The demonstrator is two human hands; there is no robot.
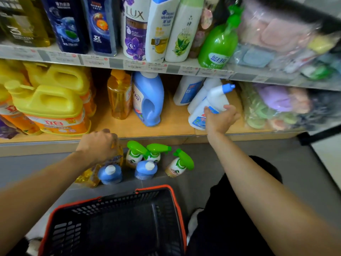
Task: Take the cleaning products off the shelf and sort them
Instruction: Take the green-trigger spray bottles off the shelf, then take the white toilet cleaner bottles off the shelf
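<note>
My right hand [220, 119] is curled round the body of a white bottle with a blue cap [212, 99], which tilts at the front of the lower shelf [171, 124]. Two more white bottles [188, 89] stand just behind it. My left hand [97, 145] is down at the floor [36, 163], fingers closed over the top of an amber bottle [119, 153]. Beside that bottle stand two blue bottles with white caps [110, 173] and three green-trigger spray bottles [136, 154], close together below the shelf edge. Still on the lower shelf are one blue detergent bottle [147, 98], one amber pump bottle [120, 95] and several yellow jugs [53, 100] at the left. Nearest me, a black basket with an orange rim [153, 187] sits on the floor.
</note>
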